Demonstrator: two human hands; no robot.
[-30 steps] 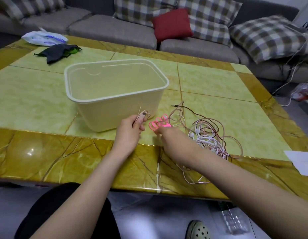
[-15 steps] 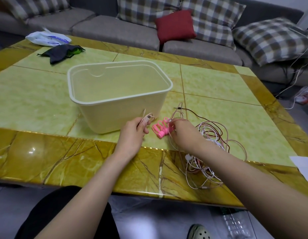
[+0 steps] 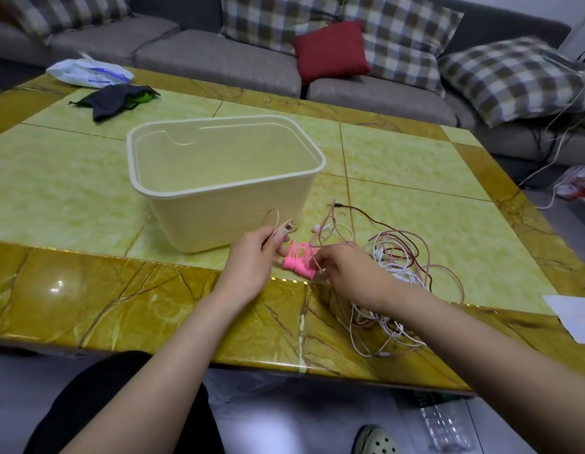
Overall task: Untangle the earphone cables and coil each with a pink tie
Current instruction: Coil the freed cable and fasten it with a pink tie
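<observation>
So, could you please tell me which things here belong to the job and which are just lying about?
Job: earphone cables, pink ties, left hand, right hand, perhaps the tub.
Lying about: plastic bag, dark cloth, red cushion, paper sheet.

Home living room, grey sofa with plaid cushions, marble-look coffee table

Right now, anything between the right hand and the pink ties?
Nothing visible. The right hand is at the pink ties, fingertips against them; the tangled cables lie off to the side.
</observation>
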